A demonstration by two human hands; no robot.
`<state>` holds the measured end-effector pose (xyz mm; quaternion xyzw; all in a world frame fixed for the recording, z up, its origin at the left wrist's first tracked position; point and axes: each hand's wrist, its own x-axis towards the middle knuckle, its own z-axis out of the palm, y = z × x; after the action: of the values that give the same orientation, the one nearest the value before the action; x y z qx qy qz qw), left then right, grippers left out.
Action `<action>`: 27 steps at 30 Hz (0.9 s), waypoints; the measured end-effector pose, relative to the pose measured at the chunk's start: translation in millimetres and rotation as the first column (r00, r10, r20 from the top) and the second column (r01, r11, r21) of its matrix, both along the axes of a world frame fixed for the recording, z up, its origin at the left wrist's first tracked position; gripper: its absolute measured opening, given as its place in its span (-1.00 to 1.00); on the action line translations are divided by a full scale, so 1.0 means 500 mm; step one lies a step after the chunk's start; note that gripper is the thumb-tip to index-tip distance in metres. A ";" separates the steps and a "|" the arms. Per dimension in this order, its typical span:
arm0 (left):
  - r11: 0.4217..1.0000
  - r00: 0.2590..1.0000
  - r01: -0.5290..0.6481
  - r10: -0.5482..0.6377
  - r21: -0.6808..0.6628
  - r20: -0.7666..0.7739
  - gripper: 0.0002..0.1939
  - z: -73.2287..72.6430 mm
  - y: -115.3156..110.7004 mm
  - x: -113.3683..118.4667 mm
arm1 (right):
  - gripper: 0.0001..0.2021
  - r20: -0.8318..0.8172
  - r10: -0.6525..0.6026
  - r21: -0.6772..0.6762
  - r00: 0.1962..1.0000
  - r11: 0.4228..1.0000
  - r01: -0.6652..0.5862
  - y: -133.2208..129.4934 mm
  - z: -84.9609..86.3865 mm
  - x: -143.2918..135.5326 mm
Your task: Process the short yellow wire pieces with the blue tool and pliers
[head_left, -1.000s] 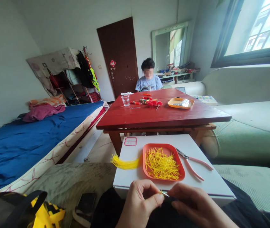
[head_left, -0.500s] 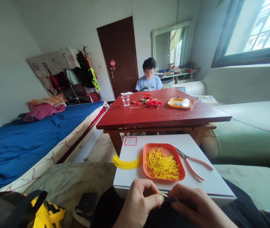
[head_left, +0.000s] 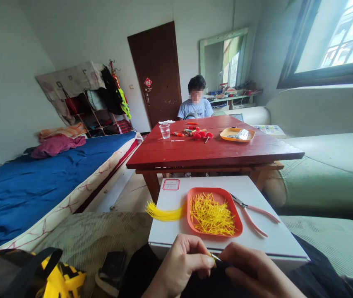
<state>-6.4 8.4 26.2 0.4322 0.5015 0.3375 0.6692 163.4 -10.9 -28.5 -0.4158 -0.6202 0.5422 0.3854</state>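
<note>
My left hand (head_left: pixel 185 260) is closed in a pinch, thumb against forefinger, on a small yellow strand piece (head_left: pixel 211 254) mostly hidden by the fingers. From the right, my right hand (head_left: pixel 250 265) has its fingers closed round a thin tool with a silver metal tip (head_left: pixel 216 258). That tip meets the yellow piece at my left fingertips; the tool's exact kind cannot be made out. Just beyond my hands, an orange-red tray (head_left: pixel 238 225) holds a heap of short yellow strands (head_left: pixel 212 213).
The tray rests on a white box (head_left: pixel 176 231), with pink-handled pliers (head_left: pixel 253 215) at right and a yellow bundle (head_left: pixel 165 212) at left. Behind stands a red table (head_left: pixel 164 155) bearing a plastic cup (head_left: pixel 164 131), red items and an orange tray (head_left: pixel 226 139). A person (head_left: pixel 195 108) sits beyond.
The silver tip tilts more steeply at my left fingertips and shows more plainly. Both hands keep nearly the same place; the tray, pliers and bundle have not moved.
</note>
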 end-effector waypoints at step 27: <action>0.995 0.996 0.040 -0.046 0.089 0.071 -0.85 -0.012 -0.005 -0.003 | -0.65 -0.279 0.048 -0.195 0.959 0.975 -0.106 -0.014 0.019 -0.003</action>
<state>-8.0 5.8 20.4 0.4594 0.4520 0.3601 0.6745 161.7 -17.8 -18.9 -0.3505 -0.5170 0.6707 0.4000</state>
